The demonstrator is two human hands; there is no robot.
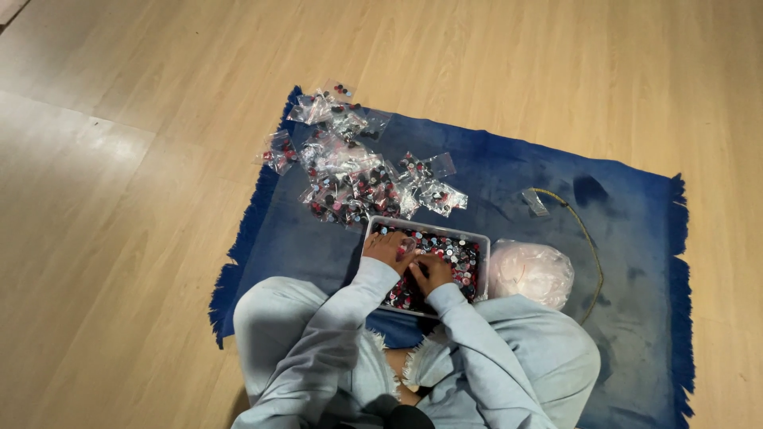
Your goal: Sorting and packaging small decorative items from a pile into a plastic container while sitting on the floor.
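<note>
While the person sits cross-legged on the blue rug (509,175), both hands work inside the clear tray (482,254) of small red, black and silvery pieces. The left hand (387,248) and right hand (431,272) curl loosely among them; what they pinch I cannot tell. Beyond, a heap of filled little bags (350,171) lies finished, yet the tray looks mostly full.

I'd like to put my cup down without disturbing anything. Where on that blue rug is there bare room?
The rug's right half is mostly bare, past the yellow cord. A bare strip also runs along its left edge, below the pile of little bags. It is crowded in the middle: bags, the bin of small pieces holding both hands, and the pink bag beside it.
</note>
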